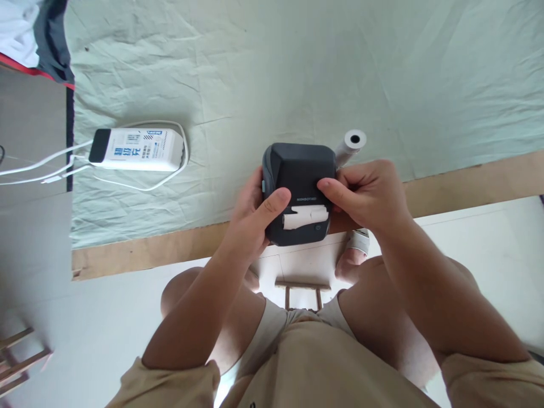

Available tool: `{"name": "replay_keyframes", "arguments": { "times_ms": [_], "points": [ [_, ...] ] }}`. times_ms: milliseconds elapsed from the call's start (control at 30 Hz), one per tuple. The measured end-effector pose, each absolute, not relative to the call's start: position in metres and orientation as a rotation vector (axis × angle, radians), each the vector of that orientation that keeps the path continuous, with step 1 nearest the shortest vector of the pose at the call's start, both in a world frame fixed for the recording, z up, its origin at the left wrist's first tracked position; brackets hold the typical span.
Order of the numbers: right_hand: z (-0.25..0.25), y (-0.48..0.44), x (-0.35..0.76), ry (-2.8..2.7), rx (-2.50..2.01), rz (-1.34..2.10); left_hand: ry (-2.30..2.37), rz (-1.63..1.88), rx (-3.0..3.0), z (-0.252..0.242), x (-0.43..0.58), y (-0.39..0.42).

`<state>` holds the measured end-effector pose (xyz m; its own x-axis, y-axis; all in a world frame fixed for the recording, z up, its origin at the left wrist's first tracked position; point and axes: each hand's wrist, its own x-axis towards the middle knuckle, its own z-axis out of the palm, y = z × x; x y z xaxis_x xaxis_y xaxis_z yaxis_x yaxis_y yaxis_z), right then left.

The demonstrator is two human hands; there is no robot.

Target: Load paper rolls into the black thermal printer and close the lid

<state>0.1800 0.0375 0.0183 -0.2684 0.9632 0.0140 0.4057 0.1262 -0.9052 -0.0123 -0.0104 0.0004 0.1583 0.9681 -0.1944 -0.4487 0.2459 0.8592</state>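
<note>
A dark label printer (304, 170) is held between both hands above the front edge of the table. My left hand (259, 212) grips its left side, thumb on top. My right hand (365, 192) holds the right side, its thumb on the top face and its other fingers curled at the edge. A torn strip of white paper (308, 216) sticks out of the slot near the printer's front. Just behind the right hand, a white paper roll (351, 144) touches or nearly touches the printer's back right corner.
A white power bank (144, 148) with white cables lies on the green cloth (263, 68) at the left. The table's wooden edge (144, 249) runs below. Dark and white fabric (51, 39) sits at the upper left. A wooden stool (25, 362) stands lower left.
</note>
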Motion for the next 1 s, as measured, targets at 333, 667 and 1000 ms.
{"name": "replay_keyframes", "arguments": {
  "times_ms": [333, 667, 1000],
  "points": [
    [0.013, 0.037, 0.181, -1.789, -1.234, 1.088, 0.916, 1.163, 0.727, 0.002, -0.013, -0.012],
    [0.002, 0.037, 0.183, -1.732, -1.02, 1.039, 0.977, 1.308, 0.599, 0.0, -0.006, -0.007],
    [0.007, 0.035, 0.185, -1.829, -1.044, 1.058, 1.042, 1.393, 0.535, -0.005, -0.008, -0.009]
  ]
}}
